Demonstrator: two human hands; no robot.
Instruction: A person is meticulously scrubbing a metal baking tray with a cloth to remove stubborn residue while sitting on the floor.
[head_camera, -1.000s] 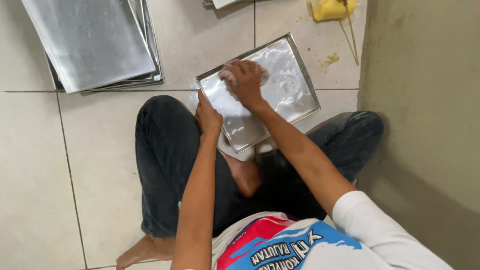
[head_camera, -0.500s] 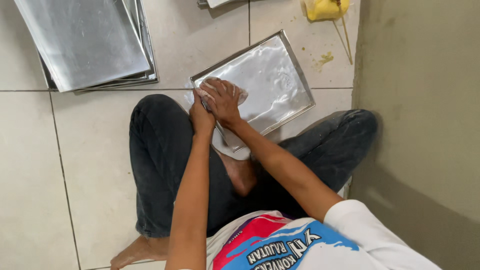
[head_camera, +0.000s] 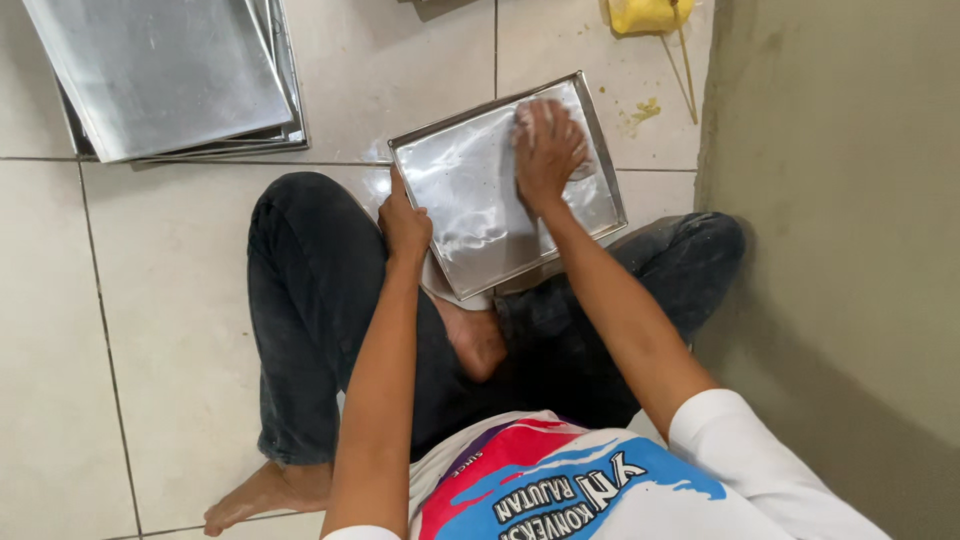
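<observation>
The left hand grips the edge of the metal tray; the right hand presses a white cloth flat, fingers spread. Better to wipe with even pressure, into the corners.

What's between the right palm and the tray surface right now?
In the head view, a whitish cloth or wad shows under the right hand, pressed on the metal tray. The left hand grips the tray's near-left edge.

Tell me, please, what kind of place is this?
Probably the working floor of a bakery or food kitchen: a person sits on the tiled floor wiping a metal baking tray, with more stacked trays nearby.
</observation>
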